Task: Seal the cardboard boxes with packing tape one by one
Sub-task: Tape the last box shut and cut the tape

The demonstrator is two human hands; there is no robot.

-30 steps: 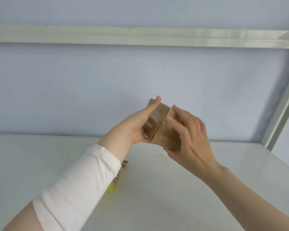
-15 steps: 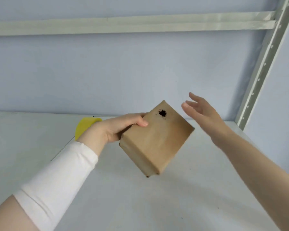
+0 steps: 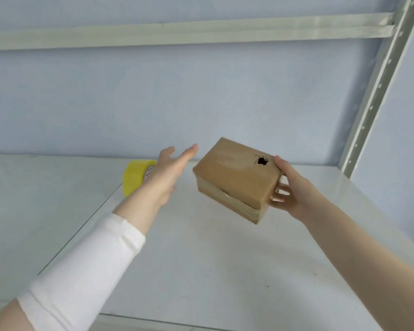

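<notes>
Holding my view on the cardboard box (image 3: 234, 177), I see it lifted and tilted over the right half of the white shelf board (image 3: 213, 259), its near corner dipping lowest and, as far as I can tell, not touching the surface. Its broad brown face is turned up toward me, with a ragged dark hole (image 3: 262, 161) near the right edge, and a flap seam shows along the lower side. My right hand (image 3: 294, 194) grips the box at its right end, thumb (image 3: 281, 163) laid on the top face just beside the hole and the other fingers curled under the end wall. My left hand (image 3: 170, 173) is apart from the box on its left, open, with fingers straight and pointing away from me, holding nothing. Behind that hand a yellow roll of packing tape (image 3: 134, 177) stands on the board, partly hidden by the wrist. A white sleeve (image 3: 86, 271) covers the left forearm; the right forearm is bare. At the far right a pale metal upright (image 3: 378, 91) with a row of holes rises at a slant, meeting a horizontal beam (image 3: 189, 32) that runs across the top, and a pale blue wall (image 3: 153, 99) fills the back.
</notes>
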